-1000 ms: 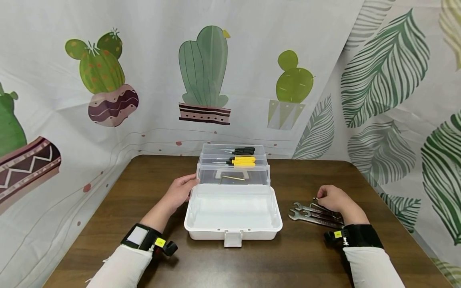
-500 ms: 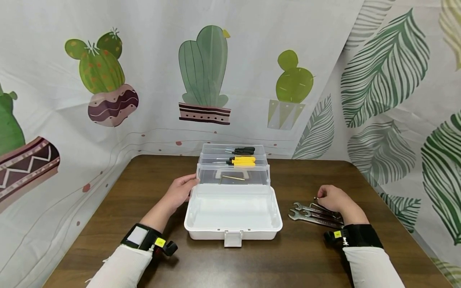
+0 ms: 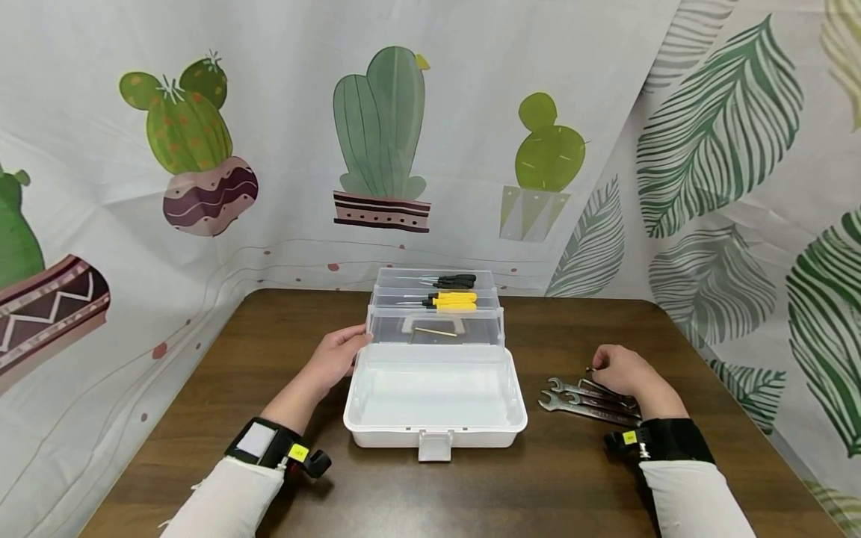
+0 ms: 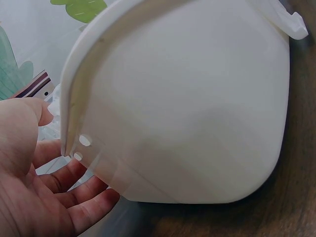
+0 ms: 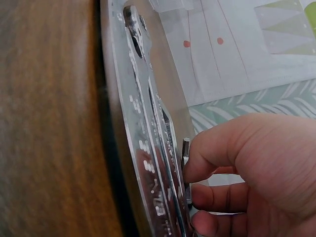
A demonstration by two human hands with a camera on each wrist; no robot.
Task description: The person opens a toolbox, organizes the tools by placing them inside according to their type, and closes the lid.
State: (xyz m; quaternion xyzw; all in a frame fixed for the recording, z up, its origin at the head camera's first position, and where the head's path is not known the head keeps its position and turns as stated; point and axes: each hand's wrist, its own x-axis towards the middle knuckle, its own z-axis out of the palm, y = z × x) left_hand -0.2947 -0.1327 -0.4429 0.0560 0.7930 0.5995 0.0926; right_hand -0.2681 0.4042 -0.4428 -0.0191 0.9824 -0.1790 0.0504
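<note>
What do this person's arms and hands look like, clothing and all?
White sleeves meet black wrist straps, each carrying a small black device and yellow label; the left strap also shows a white patch. The left grip and right grip are bare.

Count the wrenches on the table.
3 that I can make out, stacked by the right hand: the front wrench, nearest the person; the middle wrench; and the back wrench. The hand or overlap may hide more.

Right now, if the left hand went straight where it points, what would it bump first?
The left hand would probably bump the lowest clear tray first; it seems to be touching that tray's side.
</note>
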